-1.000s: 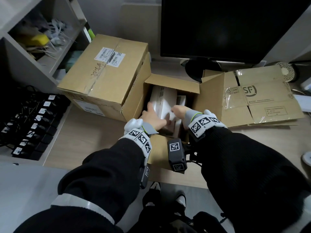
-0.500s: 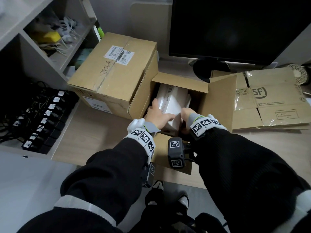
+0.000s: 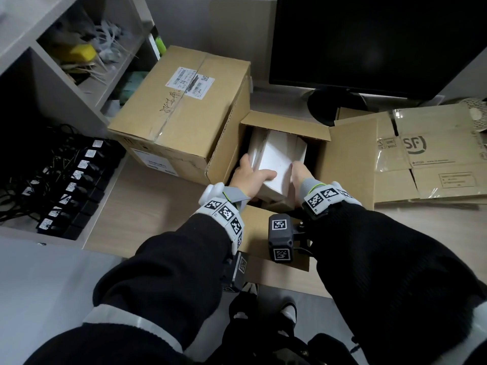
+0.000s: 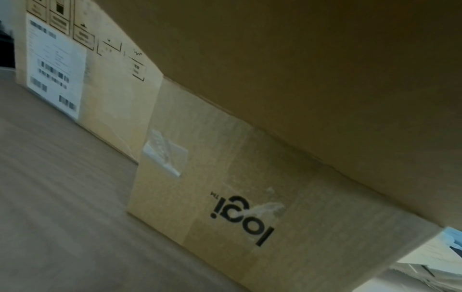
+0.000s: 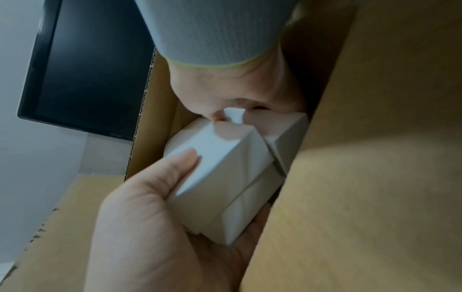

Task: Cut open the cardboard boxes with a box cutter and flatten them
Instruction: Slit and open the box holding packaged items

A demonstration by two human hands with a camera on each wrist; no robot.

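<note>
Both hands are down inside the open cardboard box (image 3: 347, 164) in the middle of the bench (image 3: 147, 206), flaps up. Left hand (image 3: 250, 177) grips the near left side of a white carton (image 3: 275, 164), thumb laid across its top face. Right hand (image 5: 160, 223) cups the carton's right side, thumb on top and fingers curled underneath; in the head view that hand (image 3: 299, 172) is mostly tucked between carton and box wall. More white cartons (image 3: 257, 146) sit packed beside it, can't tell how many tbh.

Touching the open box on its left is a bigger sealed cardboard box (image 3: 181, 109), taped shut w/ a shipping label on top. Left wrist cam just shows box sides w/ a "logi" logo (image 4: 242, 217) and barcode label. Flattened SF boxes (image 3: 427, 159) lie to the right on the bench. Far side there's a dark monitor (image 3: 369, 40). Shelf unit (image 3: 79, 61) on the left w/ a row of black chargers (image 3: 68, 191) below.
</note>
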